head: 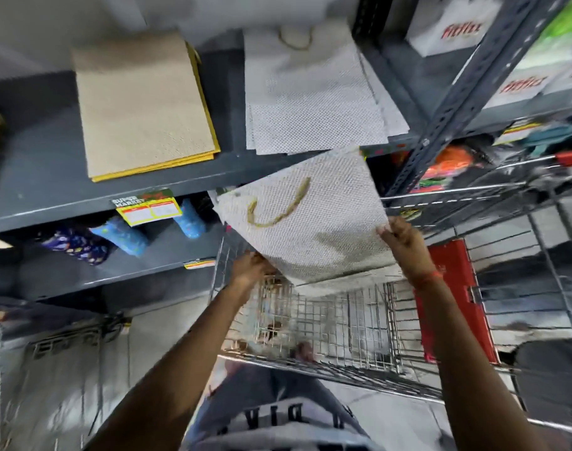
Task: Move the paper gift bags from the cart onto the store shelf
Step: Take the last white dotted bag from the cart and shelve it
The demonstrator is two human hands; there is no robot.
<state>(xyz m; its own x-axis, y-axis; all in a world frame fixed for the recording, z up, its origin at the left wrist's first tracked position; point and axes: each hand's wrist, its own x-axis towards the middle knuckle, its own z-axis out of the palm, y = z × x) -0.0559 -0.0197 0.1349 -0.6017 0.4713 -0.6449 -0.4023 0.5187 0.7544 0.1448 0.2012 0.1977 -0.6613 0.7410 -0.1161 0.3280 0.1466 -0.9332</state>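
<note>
From the head camera we see both hands holding a white dotted paper gift bag (310,219) flat above the wire cart (327,320). The left hand (250,266) grips its edge at seven o'clock, the right hand (400,239) pinches its corner at four o'clock. At twelve o'clock of the bag, a white bag stack (310,92) lies on the grey shelf (43,151), with a beige bag stack (144,105) at ten o'clock.

Dotted, seemingly matt paper bag (310,219); wire-metal cart (343,323).

bag (314,222) above cart (327,320), below shelf (115,193)
</note>
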